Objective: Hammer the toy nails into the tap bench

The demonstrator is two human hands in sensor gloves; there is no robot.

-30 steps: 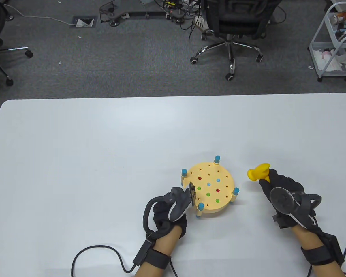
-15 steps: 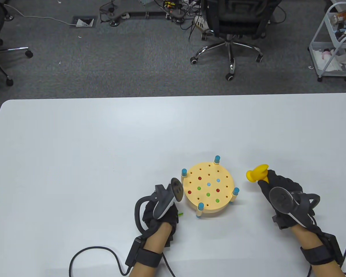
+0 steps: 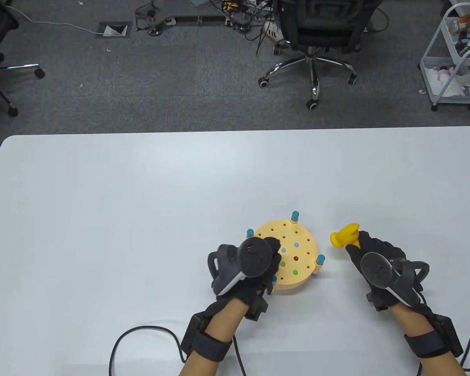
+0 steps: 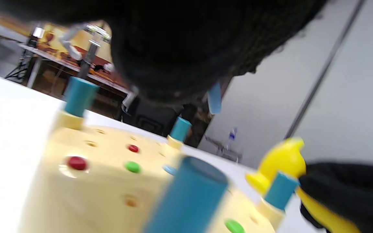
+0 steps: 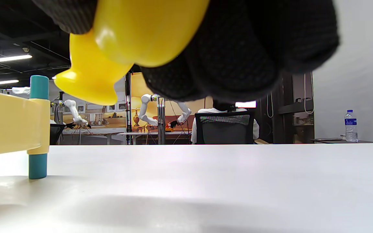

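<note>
Standing near the front edge of the white table (image 3: 102,196), the round yellow tap bench (image 3: 299,260) rests on short legs with teal caps, and small red, green and blue nail heads sit in some of its holes, close to the surface. The left hand (image 3: 254,270) lies over the left part of the bench and covers it there, with the grey tracker (image 3: 252,256) on its back. From the table view I cannot tell if its fingers are together or apart, because the tracker and the glove hide them. In the left wrist view the dark glove (image 4: 186,42) fills the top of the picture, and a small blue piece (image 4: 214,97) shows just under it, above the bench top (image 4: 102,168); it is too blurred to say if the fingers pinch it. The right hand (image 3: 380,266) is just beside the bench on its right side, not touching it, and its fingers are wrapped around the handle of the yellow toy hammer (image 3: 346,235). The hammer head points toward the bench and is above the table. In the right wrist view the gloved fingers (image 5: 238,48) close tightly on the hammer (image 5: 118,42), and one teal leg (image 5: 38,126) of the bench stands on the table at the left.
</note>
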